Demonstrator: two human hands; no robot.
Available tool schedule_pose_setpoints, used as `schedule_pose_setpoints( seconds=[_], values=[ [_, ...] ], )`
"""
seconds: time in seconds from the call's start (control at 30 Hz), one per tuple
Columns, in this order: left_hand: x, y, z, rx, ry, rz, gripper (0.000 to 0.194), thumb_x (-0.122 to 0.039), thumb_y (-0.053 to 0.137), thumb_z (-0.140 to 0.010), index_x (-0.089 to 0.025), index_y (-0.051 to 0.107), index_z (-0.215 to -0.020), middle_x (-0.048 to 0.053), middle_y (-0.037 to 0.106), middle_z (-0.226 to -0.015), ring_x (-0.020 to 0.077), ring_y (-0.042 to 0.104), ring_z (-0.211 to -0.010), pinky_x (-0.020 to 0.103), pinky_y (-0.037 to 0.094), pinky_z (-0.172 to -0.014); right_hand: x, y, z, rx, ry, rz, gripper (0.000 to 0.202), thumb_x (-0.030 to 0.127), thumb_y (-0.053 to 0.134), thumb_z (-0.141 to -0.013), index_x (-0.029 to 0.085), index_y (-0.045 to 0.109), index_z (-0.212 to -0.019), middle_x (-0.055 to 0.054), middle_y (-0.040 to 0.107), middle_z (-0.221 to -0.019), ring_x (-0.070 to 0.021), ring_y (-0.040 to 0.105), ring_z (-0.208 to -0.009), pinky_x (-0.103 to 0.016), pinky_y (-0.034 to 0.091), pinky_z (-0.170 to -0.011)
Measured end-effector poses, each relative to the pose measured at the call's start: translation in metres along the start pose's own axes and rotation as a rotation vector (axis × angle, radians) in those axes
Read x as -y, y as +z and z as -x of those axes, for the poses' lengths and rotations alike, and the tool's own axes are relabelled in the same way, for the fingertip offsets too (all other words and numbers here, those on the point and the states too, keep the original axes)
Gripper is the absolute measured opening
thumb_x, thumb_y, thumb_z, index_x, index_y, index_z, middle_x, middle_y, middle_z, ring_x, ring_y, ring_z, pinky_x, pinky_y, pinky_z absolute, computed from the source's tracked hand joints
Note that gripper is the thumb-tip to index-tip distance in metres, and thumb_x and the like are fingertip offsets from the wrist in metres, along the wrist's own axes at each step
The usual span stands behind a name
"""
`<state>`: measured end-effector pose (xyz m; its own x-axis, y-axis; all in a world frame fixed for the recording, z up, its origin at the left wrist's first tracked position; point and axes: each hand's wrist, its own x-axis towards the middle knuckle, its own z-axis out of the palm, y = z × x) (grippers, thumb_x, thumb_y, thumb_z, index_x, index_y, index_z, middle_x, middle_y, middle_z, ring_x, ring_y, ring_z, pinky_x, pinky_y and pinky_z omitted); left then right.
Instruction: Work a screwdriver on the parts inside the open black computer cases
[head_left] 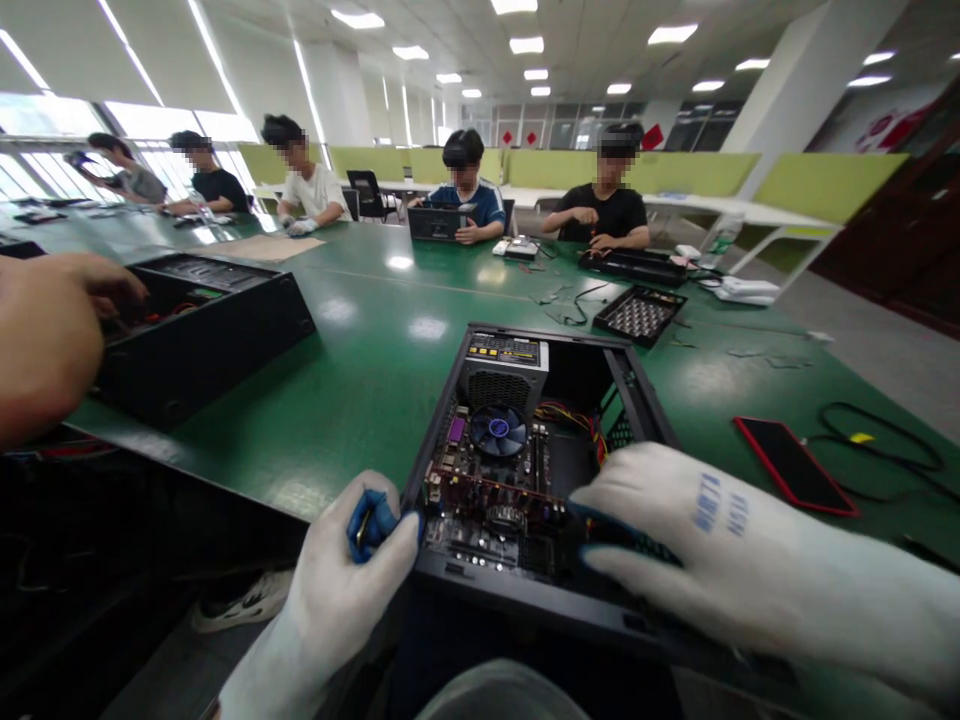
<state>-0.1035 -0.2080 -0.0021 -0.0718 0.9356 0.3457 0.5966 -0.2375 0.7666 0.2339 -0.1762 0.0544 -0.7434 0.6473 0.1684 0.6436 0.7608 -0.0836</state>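
An open black computer case [551, 600] lies in front of me with its inside facing up. In it are a power supply [506, 365], a cooling fan [498, 430] with a blue hub, a circuit board and coloured cables [592, 425]. My left hand [367, 550], in a white glove with blue fingertips, is at the case's left edge, its fingers curled around a small shiny piece too hidden to name. My right hand [645, 520], gloved alike, reaches over the right part of the case. Its thumb and forefinger are apart with nothing visible between them.
On the green table [360, 350], a co-worker's arm [45, 340] reaches into another black case [217, 340] at left. A red-edged phone [795, 465] and black cable [885, 440] lie at right. A black tray-like part [641, 313] sits beyond my case. Several people work opposite.
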Motion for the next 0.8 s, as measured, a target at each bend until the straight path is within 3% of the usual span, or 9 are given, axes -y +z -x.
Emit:
schedule_pose_setpoints(
  seconds=[0.07,0.17,0.33,0.43,0.5,0.63,0.8],
  values=[
    [0.0,0.0,-0.001,-0.001,0.002,0.003,0.028,-0.04,0.062,-0.089,-0.023,0.049,-0.07,-0.005,0.048,-0.063,0.0118,0.046,-0.056,0.023,0.04,-0.052,-0.012,-0.004,-0.043,0.107,-0.004,0.072,0.032,0.049,0.059,-0.104,0.024,0.075,-0.114,-0.009,0.077,-0.101,-0.0252,0.073,-0.092,-0.039,0.056,-0.085],
    [-0.001,0.001,-0.001,-0.01,-0.003,0.001,0.027,-0.04,0.062,-0.088,-0.023,0.049,-0.071,-0.005,0.048,-0.064,0.0123,0.047,-0.058,0.023,0.04,-0.053,-0.025,0.011,-0.09,0.278,-0.019,0.242,0.034,0.048,0.062,-0.102,0.018,0.075,-0.113,-0.013,0.077,-0.103,-0.0296,0.073,-0.098,-0.041,0.053,-0.087],
    [0.0,0.002,0.0,-0.008,-0.014,-0.004,0.028,-0.042,0.062,-0.088,-0.023,0.049,-0.071,-0.005,0.048,-0.064,0.0124,0.046,-0.058,0.023,0.04,-0.053,-0.029,0.049,-0.129,0.443,-0.079,0.344,0.034,0.042,0.071,-0.096,0.015,0.076,-0.117,-0.015,0.078,-0.111,-0.0307,0.074,-0.105,-0.038,0.051,-0.084],
    [0.001,0.002,0.001,-0.006,-0.013,-0.003,0.027,-0.04,0.062,-0.089,-0.023,0.049,-0.072,-0.005,0.047,-0.064,0.012,0.045,-0.058,0.023,0.039,-0.053,-0.027,0.062,-0.14,0.461,-0.117,0.355,0.019,0.023,0.065,-0.096,0.016,0.079,-0.107,-0.013,0.08,-0.106,-0.0278,0.075,-0.1,-0.037,0.05,-0.084],
    [0.002,0.003,0.002,-0.01,-0.013,-0.001,0.027,-0.04,0.062,-0.089,-0.023,0.05,-0.073,-0.006,0.046,-0.064,0.0119,0.045,-0.058,0.022,0.039,-0.052,-0.027,0.062,-0.142,0.467,-0.142,0.353,0.021,0.016,0.06,-0.095,0.018,0.079,-0.104,-0.011,0.081,-0.105,-0.0259,0.075,-0.099,-0.036,0.05,-0.084],
    [0.002,0.003,0.002,-0.02,0.0,0.001,0.026,-0.039,0.062,-0.09,-0.023,0.049,-0.072,-0.006,0.046,-0.064,0.0115,0.045,-0.057,0.022,0.039,-0.052,-0.027,0.044,-0.135,0.477,-0.125,0.343,0.023,0.022,0.068,-0.089,0.02,0.079,-0.109,-0.01,0.081,-0.106,-0.0268,0.076,-0.1,-0.035,0.051,-0.082],
    [0.002,0.003,0.002,-0.028,0.025,-0.002,0.025,-0.036,0.062,-0.09,-0.024,0.049,-0.072,-0.007,0.045,-0.063,0.0111,0.045,-0.056,0.021,0.039,-0.051,-0.036,0.016,-0.111,0.471,0.026,0.342,0.025,0.031,0.061,-0.095,0.019,0.081,-0.104,-0.012,0.081,-0.101,-0.0286,0.076,-0.098,-0.037,0.053,-0.084]
  ],
)
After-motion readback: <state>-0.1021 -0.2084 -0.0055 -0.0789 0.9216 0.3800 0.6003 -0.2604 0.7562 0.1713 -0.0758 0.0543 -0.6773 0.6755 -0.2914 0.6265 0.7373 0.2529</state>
